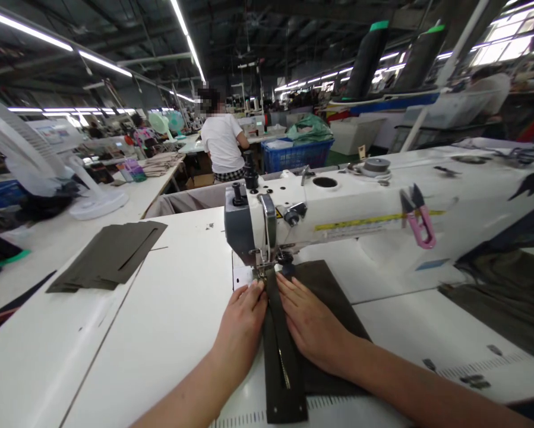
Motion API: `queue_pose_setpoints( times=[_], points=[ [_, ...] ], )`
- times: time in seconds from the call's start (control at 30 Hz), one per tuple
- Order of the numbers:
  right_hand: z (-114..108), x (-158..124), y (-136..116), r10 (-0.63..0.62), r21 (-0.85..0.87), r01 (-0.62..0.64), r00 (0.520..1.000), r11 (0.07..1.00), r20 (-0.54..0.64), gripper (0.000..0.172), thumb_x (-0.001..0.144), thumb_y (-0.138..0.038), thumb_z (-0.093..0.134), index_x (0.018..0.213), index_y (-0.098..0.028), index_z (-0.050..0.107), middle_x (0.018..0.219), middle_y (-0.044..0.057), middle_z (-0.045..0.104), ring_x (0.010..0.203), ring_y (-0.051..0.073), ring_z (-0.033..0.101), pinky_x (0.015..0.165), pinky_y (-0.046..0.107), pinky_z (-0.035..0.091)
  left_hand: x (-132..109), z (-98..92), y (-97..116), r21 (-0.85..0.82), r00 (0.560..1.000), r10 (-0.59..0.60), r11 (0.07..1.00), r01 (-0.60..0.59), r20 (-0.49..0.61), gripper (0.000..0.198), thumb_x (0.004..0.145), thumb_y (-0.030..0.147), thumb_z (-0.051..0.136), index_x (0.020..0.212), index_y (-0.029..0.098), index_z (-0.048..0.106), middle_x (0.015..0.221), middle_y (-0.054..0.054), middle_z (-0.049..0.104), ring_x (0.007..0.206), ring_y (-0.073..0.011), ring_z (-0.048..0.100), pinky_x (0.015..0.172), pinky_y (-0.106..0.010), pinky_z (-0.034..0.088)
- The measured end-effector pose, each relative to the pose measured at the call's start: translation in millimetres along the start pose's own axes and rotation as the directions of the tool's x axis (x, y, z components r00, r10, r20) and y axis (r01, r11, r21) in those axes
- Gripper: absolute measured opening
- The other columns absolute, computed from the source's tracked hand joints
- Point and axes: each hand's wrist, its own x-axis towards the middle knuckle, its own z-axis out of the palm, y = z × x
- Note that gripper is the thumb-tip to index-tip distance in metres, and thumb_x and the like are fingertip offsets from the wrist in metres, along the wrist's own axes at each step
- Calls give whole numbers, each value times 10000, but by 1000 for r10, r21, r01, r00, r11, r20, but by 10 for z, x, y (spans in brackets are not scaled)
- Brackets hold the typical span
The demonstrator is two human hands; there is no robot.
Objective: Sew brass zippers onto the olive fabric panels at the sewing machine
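A dark olive fabric piece (324,291) with a zipper strip (282,362) lies on the white table under the presser foot (263,267) of a white sewing machine (338,208). My left hand (244,321) lies flat with fingers stretched out, pressing the left edge of the zipper strip just before the needle. My right hand (309,321) rests flat on the fabric to the right of the strip, fingers extended toward the foot. Neither hand grips anything.
A stack of dark cut fabric pieces (108,255) lies at the left of the table. Pink thread snips (420,223) hang on the machine arm. More dark fabric (507,297) lies at right. A white fan (39,160) stands left; a person in white (222,142) works behind.
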Motion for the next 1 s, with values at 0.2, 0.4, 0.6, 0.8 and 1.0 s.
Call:
queue_pose_setpoints(
  times=[0.2,0.4,0.6,0.8,1.0],
  points=[
    [52,-12,-3,28,-1,-28,999,1000,-46,480,822,-80,315,1289,-58,422,1293,137,475,1260,209,338,1056,419,289,-7,22,-16,-30,999,13,999,-14,-40,290,896,81,320,1014,96,585,1114,-149,592,1048,-222,552,875,-386,484],
    [42,-14,-26,8,-44,-10,999,999,-43,485,809,-65,308,1276,-43,436,1262,165,498,1233,233,380,1020,445,341,-27,52,-16,-22,999,19,1000,-20,-51,296,887,72,321,1006,82,592,1109,-157,596,1034,-221,560,877,-383,485],
    [39,9,5,5,-18,-5,1000,1000,-9,519,785,-57,317,1297,-47,408,1230,163,526,1235,228,377,1030,454,327,-16,57,-21,-35,999,15,999,-17,-47,310,899,96,308,1039,65,583,1124,-166,586,1064,-232,543,881,-378,487],
    [51,-8,8,43,15,-42,999,999,-30,534,810,-78,334,1344,-79,335,1325,146,434,1258,220,333,1027,449,318,-22,41,-11,-13,1000,10,1000,-10,-22,321,909,105,298,1051,77,585,1130,-168,584,1052,-233,548,869,-393,493],
    [-19,69,-25,130,75,-130,991,989,9,472,883,-212,380,1350,-150,345,1349,137,402,1250,233,325,1044,427,249,-10,-19,-37,24,998,43,999,-44,37,342,911,134,289,1098,105,574,1166,-152,567,1060,-236,535,844,-385,505]
  ],
)
